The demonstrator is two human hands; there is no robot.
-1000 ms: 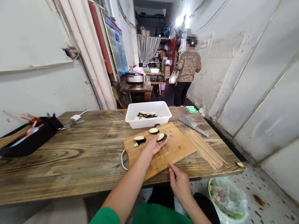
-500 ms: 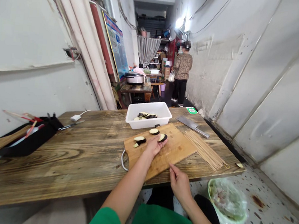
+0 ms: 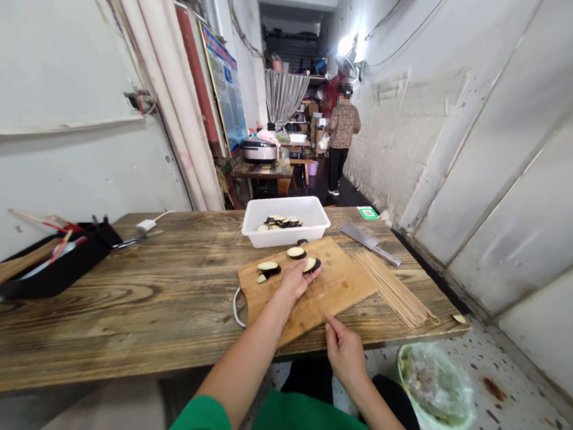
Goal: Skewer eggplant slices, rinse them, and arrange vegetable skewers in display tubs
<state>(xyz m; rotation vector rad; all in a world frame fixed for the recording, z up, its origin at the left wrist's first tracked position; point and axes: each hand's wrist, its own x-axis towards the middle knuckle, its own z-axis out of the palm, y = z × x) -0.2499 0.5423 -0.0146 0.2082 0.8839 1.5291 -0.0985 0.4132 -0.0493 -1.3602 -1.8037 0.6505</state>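
Observation:
My left hand (image 3: 295, 280) rests on the wooden cutting board (image 3: 340, 287) and pinches an eggplant slice (image 3: 311, 265). My right hand (image 3: 344, 347) is closed on the near end of a thin bamboo skewer (image 3: 318, 296) whose tip points into that slice. Two more eggplant slices (image 3: 266, 267) lie on the board to the left and behind. A white tub (image 3: 286, 219) with several eggplant slices stands just beyond the board.
A cleaver (image 3: 369, 242) and a pile of bamboo skewers (image 3: 393, 288) lie right of the board. A black tray (image 3: 56, 265) with a straw broom sits at the table's left. A bag-lined bin (image 3: 436, 389) stands on the floor at right. A person (image 3: 340, 143) stands far down the corridor.
My hands have hardly moved. The person in the corridor has walked farther away.

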